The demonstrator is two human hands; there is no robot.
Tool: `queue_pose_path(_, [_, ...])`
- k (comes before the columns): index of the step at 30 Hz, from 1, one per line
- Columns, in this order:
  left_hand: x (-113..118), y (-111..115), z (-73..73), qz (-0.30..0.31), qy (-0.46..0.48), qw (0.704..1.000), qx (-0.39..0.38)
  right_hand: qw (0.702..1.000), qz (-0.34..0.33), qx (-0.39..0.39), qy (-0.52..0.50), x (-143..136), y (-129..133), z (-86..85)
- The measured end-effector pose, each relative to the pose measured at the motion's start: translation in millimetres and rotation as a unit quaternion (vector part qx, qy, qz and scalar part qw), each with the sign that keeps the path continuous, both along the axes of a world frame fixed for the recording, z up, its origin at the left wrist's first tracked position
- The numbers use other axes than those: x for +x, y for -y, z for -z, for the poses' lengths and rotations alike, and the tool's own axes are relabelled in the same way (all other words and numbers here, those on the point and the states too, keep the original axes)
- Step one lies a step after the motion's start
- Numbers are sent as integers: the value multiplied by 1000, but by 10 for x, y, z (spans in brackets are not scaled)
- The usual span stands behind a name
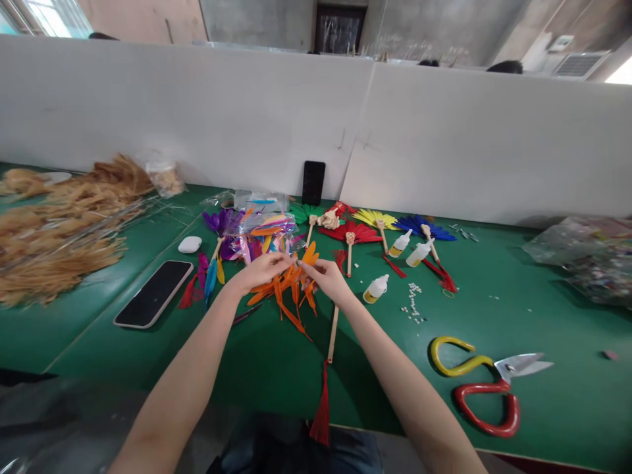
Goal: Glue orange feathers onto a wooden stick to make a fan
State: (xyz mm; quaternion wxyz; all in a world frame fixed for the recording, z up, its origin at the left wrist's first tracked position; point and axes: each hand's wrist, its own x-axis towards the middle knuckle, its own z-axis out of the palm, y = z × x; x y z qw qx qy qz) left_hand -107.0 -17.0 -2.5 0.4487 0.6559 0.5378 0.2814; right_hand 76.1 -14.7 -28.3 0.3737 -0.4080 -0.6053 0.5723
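My left hand (264,270) and my right hand (326,276) meet over the middle of the table, fingertips almost together. An orange feather (311,253) stands up from the pinched fingers of my right hand. The left fingers are pinched too, but what lies between them is too small to make out. More orange feathers (295,316) lie loose beneath both hands. Under my right wrist a wooden stick (333,336) reaches toward me, with a red tassel (322,411) hanging over the table edge; its upper end is hidden.
Feather fans in red (358,237), yellow (374,219), blue (432,227) and purple lie behind. Glue bottles (376,289) and small white beads (413,304) sit right, near large scissors (486,378). A phone (154,294) and dried fibres (59,243) lie left. A white partition (197,118) closes the back.
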Motion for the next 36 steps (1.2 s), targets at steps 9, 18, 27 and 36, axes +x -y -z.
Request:
queue_pose_path(9, [143,18,73,110,-48,992,33,996,60,53,33,55,-16,49])
queue_pose_path(18, [60,58,91,131,71,985,-86,994,35,91,52,83,25,66])
queue_pose_path(27, [291,75,162,78,157,979,-109,997,-61,56,2,182,-5,22])
queue_pose_path(36, [175,-33,183,-81,80,993,5,997,23,56,-46,168,-52,116])
